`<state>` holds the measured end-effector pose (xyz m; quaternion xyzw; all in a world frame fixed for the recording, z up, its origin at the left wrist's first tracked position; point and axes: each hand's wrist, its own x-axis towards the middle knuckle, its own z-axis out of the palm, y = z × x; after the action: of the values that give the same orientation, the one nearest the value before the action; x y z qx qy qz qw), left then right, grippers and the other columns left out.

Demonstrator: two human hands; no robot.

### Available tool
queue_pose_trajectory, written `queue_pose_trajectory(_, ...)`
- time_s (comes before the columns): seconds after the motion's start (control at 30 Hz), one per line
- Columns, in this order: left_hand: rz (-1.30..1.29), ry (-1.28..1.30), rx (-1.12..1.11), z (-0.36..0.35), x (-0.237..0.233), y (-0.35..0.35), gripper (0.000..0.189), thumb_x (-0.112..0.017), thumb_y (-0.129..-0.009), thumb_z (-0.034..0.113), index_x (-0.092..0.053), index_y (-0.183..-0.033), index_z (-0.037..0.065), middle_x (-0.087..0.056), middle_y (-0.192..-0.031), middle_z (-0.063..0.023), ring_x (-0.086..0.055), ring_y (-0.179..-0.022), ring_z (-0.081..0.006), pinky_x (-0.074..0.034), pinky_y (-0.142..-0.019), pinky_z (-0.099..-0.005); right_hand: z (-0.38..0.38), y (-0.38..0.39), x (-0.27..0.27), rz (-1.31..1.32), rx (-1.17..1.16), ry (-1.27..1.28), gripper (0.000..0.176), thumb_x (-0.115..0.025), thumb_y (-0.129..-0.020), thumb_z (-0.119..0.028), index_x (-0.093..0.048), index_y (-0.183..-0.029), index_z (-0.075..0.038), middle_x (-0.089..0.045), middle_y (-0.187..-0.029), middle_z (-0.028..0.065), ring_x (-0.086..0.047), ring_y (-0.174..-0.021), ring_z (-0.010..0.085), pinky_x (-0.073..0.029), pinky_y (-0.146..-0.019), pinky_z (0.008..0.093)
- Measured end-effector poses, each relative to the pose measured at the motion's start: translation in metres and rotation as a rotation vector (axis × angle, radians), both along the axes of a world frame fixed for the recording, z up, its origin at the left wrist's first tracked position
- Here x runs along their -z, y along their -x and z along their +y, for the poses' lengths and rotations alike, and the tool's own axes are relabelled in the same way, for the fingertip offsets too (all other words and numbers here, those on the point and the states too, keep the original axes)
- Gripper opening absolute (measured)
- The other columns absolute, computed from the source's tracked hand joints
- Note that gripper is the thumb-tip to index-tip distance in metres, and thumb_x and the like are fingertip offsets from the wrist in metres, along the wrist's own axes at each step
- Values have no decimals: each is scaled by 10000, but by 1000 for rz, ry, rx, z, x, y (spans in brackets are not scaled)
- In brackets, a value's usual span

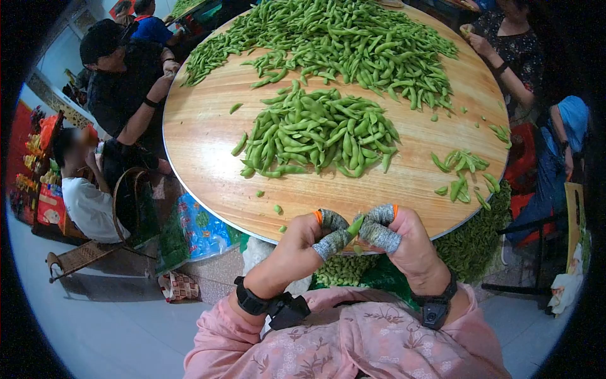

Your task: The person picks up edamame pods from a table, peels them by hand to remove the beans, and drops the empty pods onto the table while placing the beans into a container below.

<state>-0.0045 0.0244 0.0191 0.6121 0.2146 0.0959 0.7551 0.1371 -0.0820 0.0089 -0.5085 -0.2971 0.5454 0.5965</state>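
One green pod [355, 227] is pinched between my two hands at the near edge of the round wooden table [214, 183]. My left hand [309, 239] grips it from the left, and my right hand [394, 235] closes on its other side. Grey finger covers with orange edges wrap the fingers of both hands. Beyond them lies a small heap of green pods [322, 132], with a much larger pile [353, 44] behind it. Several loose pods [464, 161] are scattered at the right. Shelled beans [344, 270] show below my hands, beneath the table edge.
Two people [126, 82] [82, 183] are at the left, one in black by the table, one in white. Another person [511, 47] stands at the right. A wicker chair [95, 256] is at the lower left. Many green pods or husks [473, 246] lie below the table's right edge.
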Motion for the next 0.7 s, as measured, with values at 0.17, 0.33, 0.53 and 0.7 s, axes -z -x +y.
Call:
queue_pose_trajectory(0.17,5,44,-18,-4,8,-3,84,-522,-787,56,-510,-826,-17,-515,-719,3,-442,-667,-57,-392,-589,-207,4,2,12,-54,77,-42,89,-530,-762,-27,-559,-836,13,-560,-720,-7,-488,-629,53,-403,-561,189)
queue_pose_trajectory(0.33,136,-1165,-93,-16,11,-6,226,-591,-572,5,-516,-785,-4,-527,-726,-124,-536,-629,-253,-433,-552,-329,4,1,7,-91,95,-56,98,-529,-761,-23,-561,-845,17,-567,-743,2,-494,-646,57,-411,-575,193)
queue_pose_trajectory(0.53,66,-1045,-42,-16,25,-2,164,-570,-661,73,-510,-803,16,-507,-653,-144,-517,-601,-318,-413,-521,-335,0,-3,9,-18,-28,-41,113,-533,-765,-34,-568,-857,22,-578,-765,18,-517,-672,70,-430,-613,206)
queue_pose_trajectory(0.7,-133,-608,-78,-15,25,-1,149,-498,-789,164,-499,-771,17,-478,-602,-75,-496,-542,-204,-380,-489,-270,1,0,19,71,-1,-224,137,-556,-755,-51,-563,-870,24,-582,-809,37,-540,-736,99,-440,-662,222)
